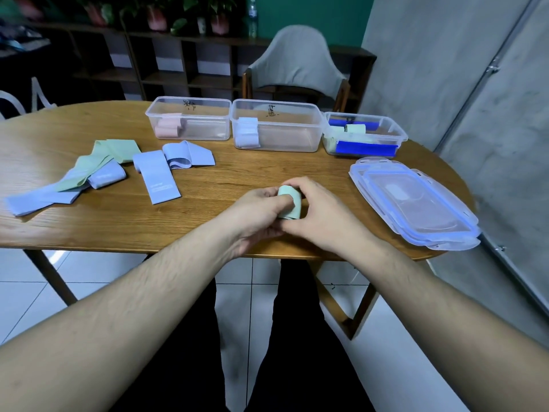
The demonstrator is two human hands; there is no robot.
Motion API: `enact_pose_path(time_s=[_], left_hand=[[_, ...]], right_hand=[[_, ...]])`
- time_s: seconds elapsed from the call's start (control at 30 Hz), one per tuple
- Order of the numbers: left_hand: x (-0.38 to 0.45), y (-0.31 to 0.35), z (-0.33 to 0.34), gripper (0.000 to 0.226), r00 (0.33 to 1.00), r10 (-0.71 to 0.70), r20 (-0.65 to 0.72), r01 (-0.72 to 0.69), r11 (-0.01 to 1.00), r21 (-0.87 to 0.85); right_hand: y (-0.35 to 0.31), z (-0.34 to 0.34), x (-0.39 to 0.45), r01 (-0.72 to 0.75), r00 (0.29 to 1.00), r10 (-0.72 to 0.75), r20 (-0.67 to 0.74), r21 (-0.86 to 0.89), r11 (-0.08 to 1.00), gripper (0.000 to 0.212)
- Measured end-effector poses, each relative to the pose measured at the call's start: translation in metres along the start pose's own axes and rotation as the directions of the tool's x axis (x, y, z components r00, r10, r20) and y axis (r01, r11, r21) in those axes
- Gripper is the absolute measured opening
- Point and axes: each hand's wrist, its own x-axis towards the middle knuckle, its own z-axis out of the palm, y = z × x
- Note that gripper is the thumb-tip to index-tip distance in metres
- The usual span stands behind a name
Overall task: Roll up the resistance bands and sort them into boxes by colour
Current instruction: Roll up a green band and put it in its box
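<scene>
Both the left hand (255, 212) and right hand (315, 215) have fingers clamped around the pale green rolled rubber band (290, 205) just above the wooden tabletop (178, 215), probably keeping it from unrolling before boxing.

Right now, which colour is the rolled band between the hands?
Pale green; the rolled band shows best in the head view.

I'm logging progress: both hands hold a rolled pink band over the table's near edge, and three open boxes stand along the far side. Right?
Not quite. The head view shows the rolled band is green, not pink. The left hand and right hand both grip it over the table, and the three boxes stand open.
</scene>
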Motion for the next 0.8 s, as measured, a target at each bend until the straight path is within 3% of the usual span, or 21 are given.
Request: enact_pose_path(time_s=[0.27, 0.37, 0.57, 0.8], left_hand=[[-0.009, 0.004, 0.012, 0.033, 1.000, -0.028, -0.004, 0.027, 0.983, -0.184], [-0.013, 0.007, 0.021, 0.030, 0.999, 0.009, 0.052, -0.001, 0.990, -0.141], [-0.013, 0.021, 0.032, 0.027, 0.999, 0.051, 0.003, -0.051, 0.998, -0.033], [-0.009, 0.023, 0.034, 0.014, 0.996, 0.026, 0.088, -0.015, 0.991, -0.129]], right_hand=[[0.000, -0.011, -0.013, -0.062, 0.996, 0.067, -0.058, 0.071, 0.996, 0.054], [0.003, -0.016, -0.016, -0.101, 0.990, 0.109, -0.089, 0.094, 0.990, 0.056], [0.005, -0.022, -0.021, -0.114, 0.977, 0.131, -0.169, 0.108, 0.988, 0.054], [0.010, -0.028, -0.021, -0.159, 0.949, 0.199, -0.243, 0.175, 0.972, 0.047]])
